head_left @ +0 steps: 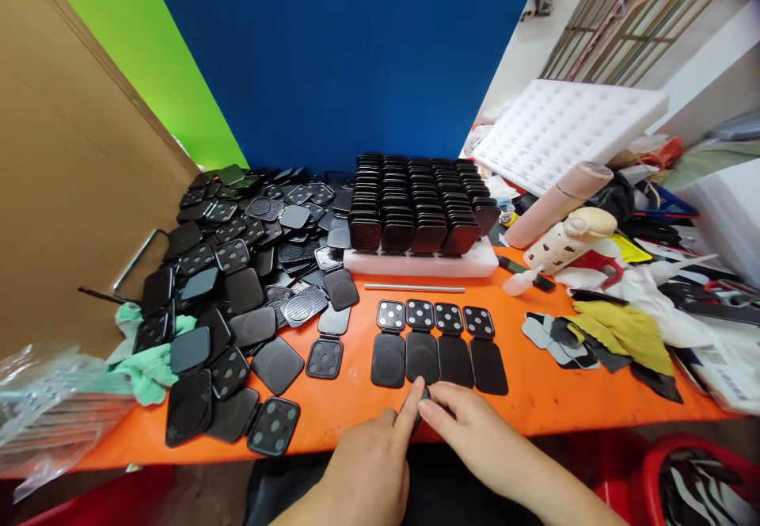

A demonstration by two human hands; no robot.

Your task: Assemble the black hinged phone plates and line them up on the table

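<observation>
The scene was brightly and evenly lit, with only soft, short shadows under the parts on the orange tabletop [534,399]. Faint sheen showed on the glossy black stacked cases [416,209]. The wide lens bent the edges; the plastic bag [41,399] at lower left and the corners were blurred.

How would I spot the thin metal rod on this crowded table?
Find the white foam block carrying rows of stacked black cases mid-table. Just in front of it, on the orange table, lies the metal rod: the only slim, silvery, straight thing among flat black squares.
</observation>
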